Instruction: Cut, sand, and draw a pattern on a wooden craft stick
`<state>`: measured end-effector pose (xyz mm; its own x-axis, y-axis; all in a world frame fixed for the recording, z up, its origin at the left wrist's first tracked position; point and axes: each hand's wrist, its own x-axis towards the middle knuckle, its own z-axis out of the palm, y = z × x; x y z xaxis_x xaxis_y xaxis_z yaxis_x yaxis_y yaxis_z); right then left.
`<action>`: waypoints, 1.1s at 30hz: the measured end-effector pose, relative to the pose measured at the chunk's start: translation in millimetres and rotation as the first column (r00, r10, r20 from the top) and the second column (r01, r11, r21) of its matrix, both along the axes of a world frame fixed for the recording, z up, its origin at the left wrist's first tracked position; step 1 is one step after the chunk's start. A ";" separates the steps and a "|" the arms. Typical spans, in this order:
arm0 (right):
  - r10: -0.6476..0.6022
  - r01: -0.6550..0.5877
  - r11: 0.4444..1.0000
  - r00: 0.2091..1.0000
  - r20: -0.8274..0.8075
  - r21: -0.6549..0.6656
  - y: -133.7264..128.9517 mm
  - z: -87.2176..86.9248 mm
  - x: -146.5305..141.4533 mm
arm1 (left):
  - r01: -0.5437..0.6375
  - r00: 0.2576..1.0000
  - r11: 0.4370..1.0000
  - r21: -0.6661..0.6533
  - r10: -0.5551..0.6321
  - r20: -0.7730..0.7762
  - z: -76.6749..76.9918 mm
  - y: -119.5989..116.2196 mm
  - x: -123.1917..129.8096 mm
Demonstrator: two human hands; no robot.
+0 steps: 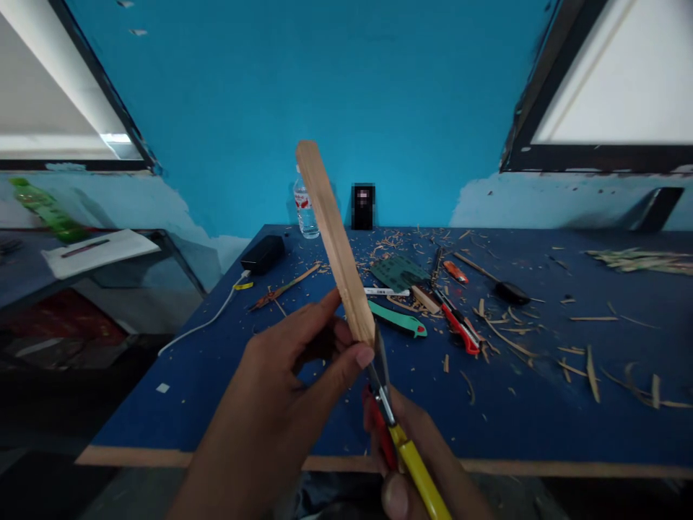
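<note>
A pale wooden strip (336, 242) stands tilted over the table, its top end in front of a water bottle. My left hand (306, 372) pinches its lower end between thumb and fingers. My right hand (411, 448) is closed on a cutting tool (414, 462) with one yellow handle and one red handle. The tool's metal blades meet the strip's lower end beside my left thumb. Whether they are cutting into the wood cannot be made out.
The blue table (216, 390) bears a green-handled tool (398, 318), a red cutter (460, 325), a black case (263, 253), a water bottle (307, 209) and scattered shavings. A phone (363, 206) leans on the wall. Further left, papers (100, 253) lie on another table.
</note>
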<state>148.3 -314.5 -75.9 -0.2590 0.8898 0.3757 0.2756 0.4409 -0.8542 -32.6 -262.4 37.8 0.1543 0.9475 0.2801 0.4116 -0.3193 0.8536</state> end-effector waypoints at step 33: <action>-0.267 0.194 0.898 0.954 -0.138 -0.395 -11.0 -14.5 -29.3 | 0.311 0.436 0.950 0.035 -0.176 0.883 85.5 123.7 -22.3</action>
<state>118.9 -325.6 -90.4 0.0116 0.9996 0.0256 0.1520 0.0235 -0.9881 -54.9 -138.7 123.4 0.1256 0.9453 0.3010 -0.6406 -0.1544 0.7522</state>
